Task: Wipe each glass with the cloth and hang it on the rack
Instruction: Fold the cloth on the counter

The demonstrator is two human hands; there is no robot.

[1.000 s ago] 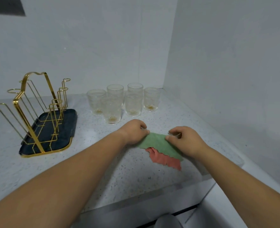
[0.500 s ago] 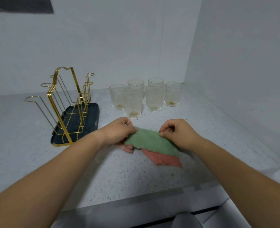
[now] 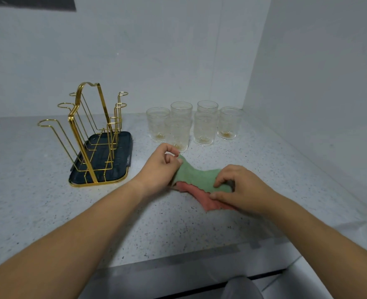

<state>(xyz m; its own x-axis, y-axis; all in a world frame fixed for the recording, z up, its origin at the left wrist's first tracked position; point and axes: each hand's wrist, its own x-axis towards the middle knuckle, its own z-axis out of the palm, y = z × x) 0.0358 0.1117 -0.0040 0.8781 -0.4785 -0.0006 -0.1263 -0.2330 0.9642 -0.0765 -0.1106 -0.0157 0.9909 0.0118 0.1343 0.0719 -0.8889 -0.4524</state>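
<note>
A green cloth (image 3: 196, 175) is stretched between my hands just above the speckled counter, over a pink cloth (image 3: 202, 197) lying beneath it. My left hand (image 3: 160, 167) pinches the green cloth's far left corner and lifts it. My right hand (image 3: 240, 188) pinches its near right edge, low against the pink cloth. Several clear ribbed glasses (image 3: 205, 128) stand upright in a cluster behind the cloths. A gold wire rack (image 3: 87, 126) on a dark tray (image 3: 122, 152) stands to the left, with nothing hanging on it.
The grey speckled counter (image 3: 38, 190) meets white walls at the back and on the right. Its front edge runs across the bottom of the view, with a grey strip below it.
My left hand has lifted the green cloth's corner up and back toward the glasses. My right hand has dropped lower onto the cloths. The view has shifted, so everything sits further right.
</note>
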